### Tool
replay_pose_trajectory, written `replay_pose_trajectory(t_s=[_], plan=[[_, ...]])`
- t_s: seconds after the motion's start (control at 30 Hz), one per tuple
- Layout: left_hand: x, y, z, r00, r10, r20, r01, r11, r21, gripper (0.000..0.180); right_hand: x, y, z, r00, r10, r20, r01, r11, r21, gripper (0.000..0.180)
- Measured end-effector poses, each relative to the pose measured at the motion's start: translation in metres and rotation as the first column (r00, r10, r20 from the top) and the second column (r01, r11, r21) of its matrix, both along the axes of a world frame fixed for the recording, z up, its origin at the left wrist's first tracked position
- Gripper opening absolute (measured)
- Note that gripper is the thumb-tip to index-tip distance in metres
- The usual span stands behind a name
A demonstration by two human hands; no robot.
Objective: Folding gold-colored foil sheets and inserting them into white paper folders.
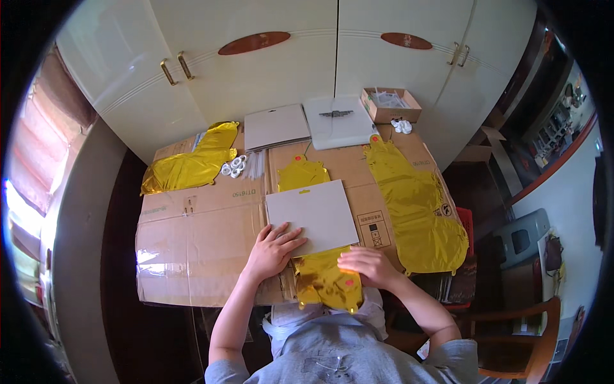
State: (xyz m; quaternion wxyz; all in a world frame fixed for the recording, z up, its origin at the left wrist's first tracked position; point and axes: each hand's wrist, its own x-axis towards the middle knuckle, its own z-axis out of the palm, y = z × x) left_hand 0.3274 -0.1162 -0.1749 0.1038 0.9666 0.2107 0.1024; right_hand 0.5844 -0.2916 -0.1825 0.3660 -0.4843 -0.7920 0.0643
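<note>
A grey rectangular card with a hanging slot lies on a gold foil balloon, which shows past its far edge. My left hand rests on the card's left part, fingers spread and flat. Crinkled gold foil comes out at the card's near edge and reaches past the table edge towards my lap. My right hand grips this foil at its right side, fingers together and bent over it, with the thumb hidden. Whether both foil parts are one balloon is hidden by the card.
Flat gold foil balloons lie right and far left on the cardboard-covered table. White ribbon rolls, clear straws, stacked grey cards, a pale plastic packet and a small box stand behind. A wooden chair is at right.
</note>
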Motion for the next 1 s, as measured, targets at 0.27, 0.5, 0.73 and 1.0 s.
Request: replay_pose_trajectory(t_s=[0.27,0.5,0.73,1.0], plan=[[-0.002,0.003,0.004,0.993,0.027,-0.115,-0.03,0.999,-0.022,0.024,0.026,0.104,0.01,0.978,-0.185,-0.1,0.163,0.966,-0.202,0.021],[-0.001,0.004,-0.005,0.999,-0.007,0.043,0.007,1.0,0.008,0.022,0.032,0.122,-0.018,0.963,-0.251,-0.097,0.213,0.932,-0.293,0.032],[-0.003,0.003,-0.004,0.999,0.01,0.049,-0.01,1.0,-0.004,0.027,0.022,0.116,-0.019,0.95,-0.293,0.102,0.309,0.927,-0.211,0.031],[-0.013,-0.042,0.005,0.969,0.194,0.152,-0.204,0.978,0.051,0.033,0.005,0.079,-0.024,0.946,-0.317,0.067,0.323,0.935,-0.146,0.023]])
